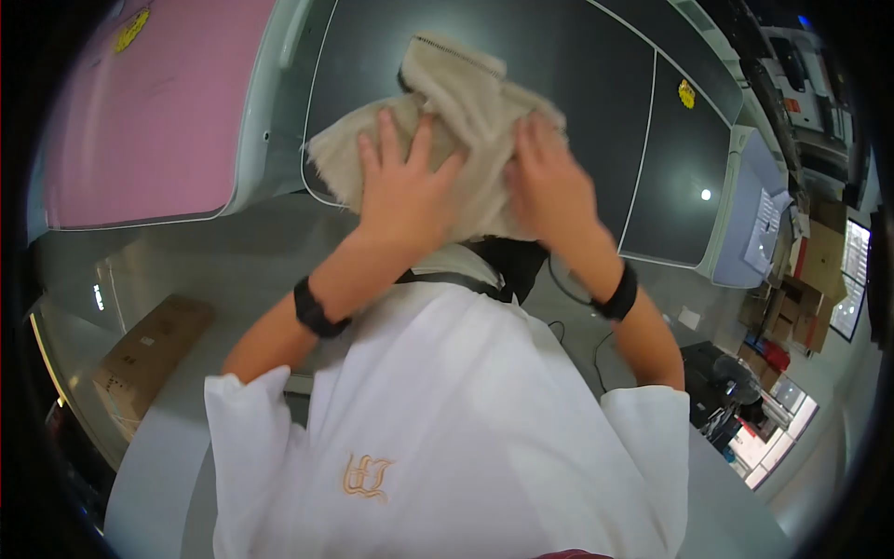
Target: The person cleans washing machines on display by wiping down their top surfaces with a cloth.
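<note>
A beige cloth (475, 121), rumpled and partly folded, lies on the dark grey tabletop (587, 84) in front of me. One of its edges has a dark stitched seam, and the left edge is frayed. My left hand (407, 191) rests on the left part of the cloth with its fingers spread. On the cloth's right side is my right hand (556, 186), slightly blurred, its fingers stretched out over the fabric. Dark bands circle both wrists.
A pink-topped surface (158, 112) with a pale rim stands to the left. White lines and a yellow tag (686, 93) mark the dark top. A cardboard box (154, 359) lies at lower left; more boxes (796, 312) and black equipment (712, 382) are at right.
</note>
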A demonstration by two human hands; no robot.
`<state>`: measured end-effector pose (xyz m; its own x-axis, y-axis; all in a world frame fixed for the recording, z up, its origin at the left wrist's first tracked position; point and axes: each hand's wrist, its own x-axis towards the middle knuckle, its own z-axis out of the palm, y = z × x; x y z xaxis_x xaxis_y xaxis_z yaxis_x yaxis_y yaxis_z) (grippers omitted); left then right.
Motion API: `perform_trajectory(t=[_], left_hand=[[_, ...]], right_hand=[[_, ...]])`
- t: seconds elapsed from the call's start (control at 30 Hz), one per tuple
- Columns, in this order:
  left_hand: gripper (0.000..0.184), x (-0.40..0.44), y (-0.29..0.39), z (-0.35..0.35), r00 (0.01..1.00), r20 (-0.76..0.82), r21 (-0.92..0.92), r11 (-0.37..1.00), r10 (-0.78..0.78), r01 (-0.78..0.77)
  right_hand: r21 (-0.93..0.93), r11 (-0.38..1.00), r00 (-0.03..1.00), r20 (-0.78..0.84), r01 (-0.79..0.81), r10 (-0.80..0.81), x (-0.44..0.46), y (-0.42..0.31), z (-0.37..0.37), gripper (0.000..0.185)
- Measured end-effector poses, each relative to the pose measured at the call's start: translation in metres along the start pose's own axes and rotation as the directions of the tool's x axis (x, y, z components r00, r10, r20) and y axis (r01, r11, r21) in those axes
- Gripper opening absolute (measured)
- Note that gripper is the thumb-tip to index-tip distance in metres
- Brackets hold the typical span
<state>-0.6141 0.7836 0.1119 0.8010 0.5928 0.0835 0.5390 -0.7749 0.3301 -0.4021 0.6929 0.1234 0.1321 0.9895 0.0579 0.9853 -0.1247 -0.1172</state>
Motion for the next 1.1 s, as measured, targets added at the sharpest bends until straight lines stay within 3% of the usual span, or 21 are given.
perform_trajectory(t=[0.03, 0.13, 0.23, 0.33, 0.43, 0.6, 0.77, 0.87, 1.03, 1.1], left_hand=[[0.05, 0.011, 0.002, 0.0, 1.0, 0.027, 0.006, 1.0, 0.007, -0.007], [0.048, 0.057, 0.009, -0.002, 0.996, 0.088, 0.033, 0.999, 0.032, -0.035], [0.047, 0.068, 0.029, 0.008, 0.994, 0.094, 0.043, 0.997, 0.061, -0.065], [0.046, 0.037, 0.05, 0.016, 0.975, 0.112, 0.012, 0.98, 0.194, -0.196], [0.044, -0.004, 0.063, 0.011, 0.941, 0.156, -0.133, 0.951, 0.299, -0.28], [0.041, -0.004, 0.075, 0.027, 0.95, 0.066, -0.144, 0.945, 0.305, -0.293], [0.042, 0.031, 0.103, 0.043, 0.932, 0.097, -0.098, 0.935, 0.35, -0.342], [0.04, 0.026, 0.105, 0.038, 0.906, 0.167, -0.109, 0.921, 0.389, -0.375], [0.037, 0.013, 0.096, 0.046, 0.89, 0.065, -0.183, 0.883, 0.45, -0.433], [0.038, 0.026, 0.105, 0.042, 0.884, 0.127, -0.182, 0.886, 0.451, -0.426]], right_hand=[[-0.017, 0.996, 0.996, -0.01, -0.089, 0.089, 0.006, 0.013, 0.005, 0.06], [-0.095, 0.986, 0.98, -0.153, -0.14, 0.125, 0.039, 0.041, 0.013, 0.056], [-0.142, 0.985, 0.969, -0.24, -0.1, 0.064, 0.029, 0.036, 0.024, 0.055], [0.002, 0.988, 0.972, -0.175, -0.157, 0.155, -0.042, 0.02, 0.011, 0.052], [0.031, 0.972, 0.961, -0.147, -0.231, 0.233, -0.108, 0.017, -0.002, 0.05], [0.064, 0.897, 0.874, -0.207, -0.436, 0.44, -0.109, 0.09, 0.0, 0.046], [-0.05, 0.925, 0.881, -0.328, -0.376, 0.341, -0.077, 0.077, 0.02, 0.049], [0.084, 0.959, 0.906, -0.314, -0.272, 0.284, -0.115, 0.057, 0.023, 0.051], [0.047, 0.932, 0.891, -0.279, -0.36, 0.358, -0.145, 0.076, 0.013, 0.05], [0.023, 0.922, 0.878, -0.296, -0.387, 0.376, -0.13, 0.106, 0.019, 0.049]])
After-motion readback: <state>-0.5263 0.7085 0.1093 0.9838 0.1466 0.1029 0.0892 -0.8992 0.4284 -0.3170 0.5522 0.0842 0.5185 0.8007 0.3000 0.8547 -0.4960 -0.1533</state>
